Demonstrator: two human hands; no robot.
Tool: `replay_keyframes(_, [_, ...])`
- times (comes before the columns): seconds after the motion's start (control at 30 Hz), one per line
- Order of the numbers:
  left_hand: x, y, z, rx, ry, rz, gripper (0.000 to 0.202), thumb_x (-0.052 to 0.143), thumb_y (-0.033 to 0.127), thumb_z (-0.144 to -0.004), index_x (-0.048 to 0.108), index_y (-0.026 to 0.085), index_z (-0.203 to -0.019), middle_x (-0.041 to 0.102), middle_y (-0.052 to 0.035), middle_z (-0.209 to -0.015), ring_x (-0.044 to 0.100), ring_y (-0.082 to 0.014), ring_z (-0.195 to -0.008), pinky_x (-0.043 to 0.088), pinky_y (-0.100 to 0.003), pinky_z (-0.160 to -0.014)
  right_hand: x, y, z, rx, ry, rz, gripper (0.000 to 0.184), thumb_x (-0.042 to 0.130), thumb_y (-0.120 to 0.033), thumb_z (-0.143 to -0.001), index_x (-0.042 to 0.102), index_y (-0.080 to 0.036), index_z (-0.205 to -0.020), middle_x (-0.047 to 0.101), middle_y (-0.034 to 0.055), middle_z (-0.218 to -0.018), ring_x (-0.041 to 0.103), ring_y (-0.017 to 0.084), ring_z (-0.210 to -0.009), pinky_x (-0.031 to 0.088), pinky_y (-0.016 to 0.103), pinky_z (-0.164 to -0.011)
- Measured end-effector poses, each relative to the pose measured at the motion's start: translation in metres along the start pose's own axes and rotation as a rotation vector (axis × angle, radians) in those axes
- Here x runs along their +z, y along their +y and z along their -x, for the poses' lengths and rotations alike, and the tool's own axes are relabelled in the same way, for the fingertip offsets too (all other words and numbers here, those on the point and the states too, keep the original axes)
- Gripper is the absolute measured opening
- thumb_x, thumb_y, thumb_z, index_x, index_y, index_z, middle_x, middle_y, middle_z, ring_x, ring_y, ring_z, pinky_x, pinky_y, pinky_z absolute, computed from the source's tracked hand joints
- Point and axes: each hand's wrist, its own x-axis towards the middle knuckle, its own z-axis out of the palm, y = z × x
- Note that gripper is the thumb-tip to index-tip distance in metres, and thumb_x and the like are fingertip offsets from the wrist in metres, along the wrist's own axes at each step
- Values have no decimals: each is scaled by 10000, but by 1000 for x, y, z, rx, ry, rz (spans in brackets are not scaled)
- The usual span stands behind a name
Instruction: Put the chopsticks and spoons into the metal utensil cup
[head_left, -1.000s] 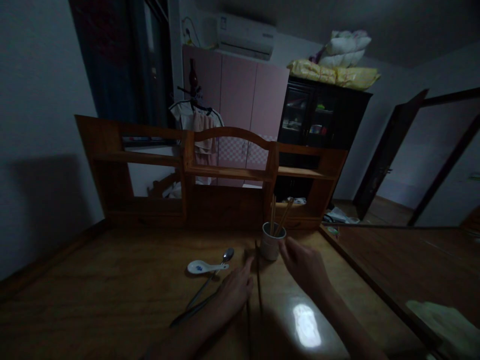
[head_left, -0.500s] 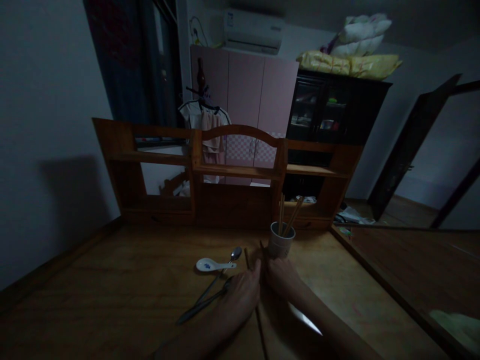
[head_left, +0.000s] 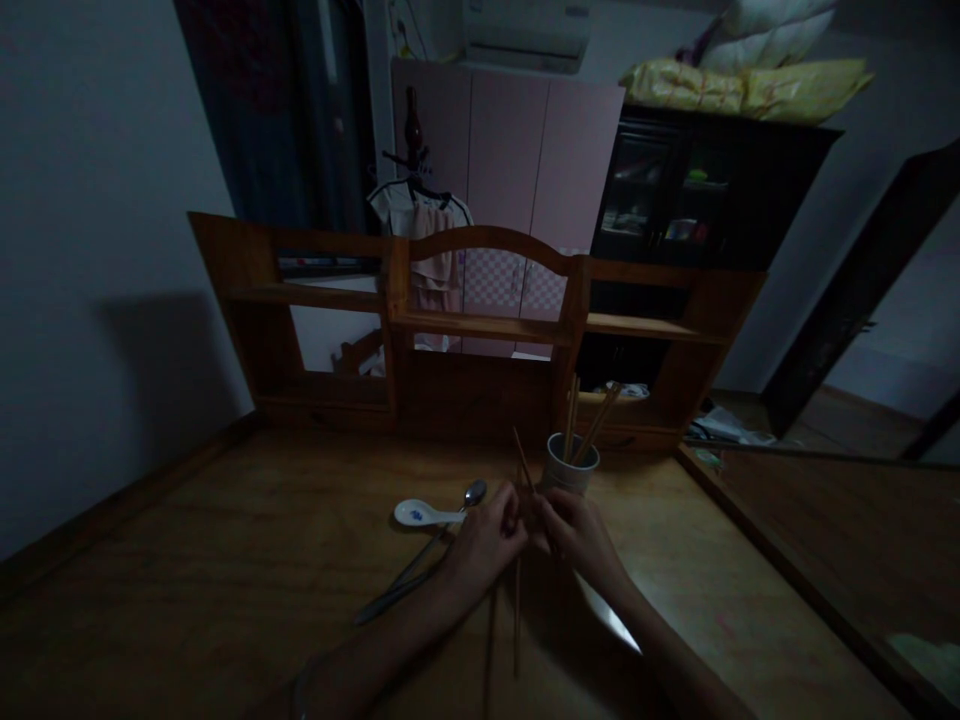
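My left hand [head_left: 486, 537] is closed around a thin wooden chopstick [head_left: 517, 620], which points down toward me over the table. Close beside it, my right hand [head_left: 581, 530] pinches another chopstick [head_left: 523, 458], its tip slanting up and left. The fingers of both hands nearly meet, and their grip is partly in shadow. Just behind my right hand stands a pale cup [head_left: 571, 474] holding several chopsticks [head_left: 598, 428]. Left of my left hand lie a white spoon [head_left: 414, 513] with a blue mark, a metal spoon [head_left: 475, 492] and a long dark utensil [head_left: 386, 602], partly hidden by my arm.
A wooden shelf unit [head_left: 480, 325] rises along the back of the wooden table [head_left: 300, 540]. A wall [head_left: 90, 400] borders the left side. On the right, a raised edge [head_left: 780, 560] separates the table from another brown surface [head_left: 840, 520]. The room is dim.
Both hands have risen off the tabletop, each with a chopstick lifted in it. The view has tilted down slightly. The spoons and the cup stay in place.
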Motion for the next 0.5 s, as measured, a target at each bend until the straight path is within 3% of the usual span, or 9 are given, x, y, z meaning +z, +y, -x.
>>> replay_keyframes(0.1, [-4,1,-7,-86,124,347,149,529,310,-856,410,221,-850,560,41,-688,562,-114,-580,397,-192,-526,1,-8,0,5,42,-172,303,487,-392,-934,629,-163,-796,553,-12,-622,505,110,-545,353,205,-487])
replay_keyframes(0.23, [-14,7,-13,-105,170,757,277,514,435,-882,392,221,-1009,601,16,-720,565,-127,-559,438,-197,-453,1,-17,1,-7,94,-353,226,495,-383,-938,588,-178,-931,493,-42,-596,449,89,-465,341,197,-431])
replay_keyframes(0.37, [-21,18,-10,-44,192,819,403,509,448,-894,483,185,-1198,580,-9,-793,544,-117,-594,484,-217,-488,1,-24,5,-76,128,-381,168,500,-342,-944,542,-194,-1009,543,-19,-697,500,98,-523,394,202,-467])
replay_keyframes(0.5, [-23,28,-2,30,233,685,390,457,411,-933,568,203,-1244,576,-31,-896,561,-126,-716,506,-252,-681,2,-29,11,-178,131,-243,116,503,-274,-944,546,-204,-1025,589,11,-806,584,124,-672,455,219,-585])
